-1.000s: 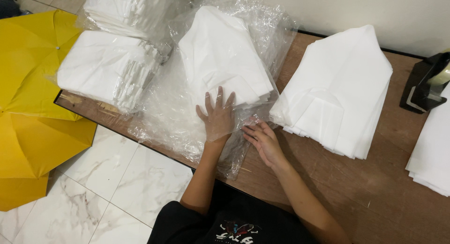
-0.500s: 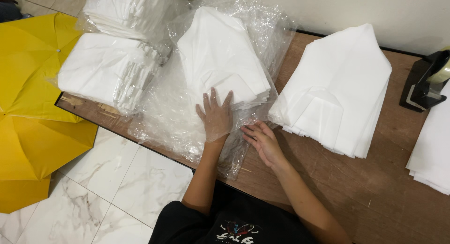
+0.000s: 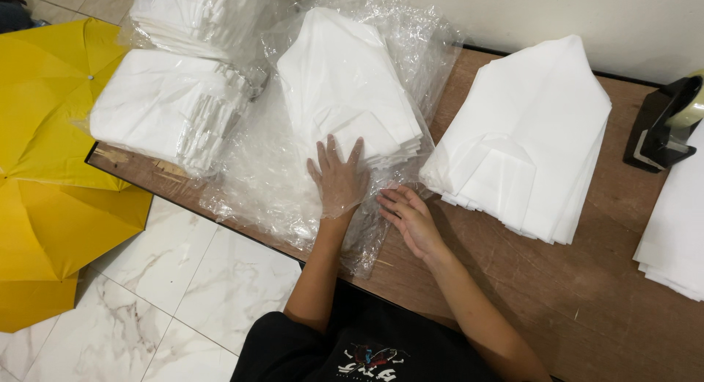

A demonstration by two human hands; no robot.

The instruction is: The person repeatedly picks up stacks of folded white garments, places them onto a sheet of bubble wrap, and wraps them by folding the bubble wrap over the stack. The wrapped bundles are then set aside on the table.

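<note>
Plainly seen from the head view: left hand flat, fingers spread wide, inside a clear plastic bag, palm pressed down at the near edge of a stack of folded white cloth pieces lying in that bag. Nothing gripped, only pressed. Right hand open too, fingers loosely together, resting on the bag's crinkled mouth just beside the left, on the brown wooden table; nothing clasped in it either. Stack in the bag placed mid-table, its far end toward the pale wall. Second stack of white pieces unbagged, to the right, near but apart from the bag. Two bagged bundles to the left, at the table's corner. Black tape dispenser at the far right. Yellow umbrella open on the marble floor, left of the table.
</note>
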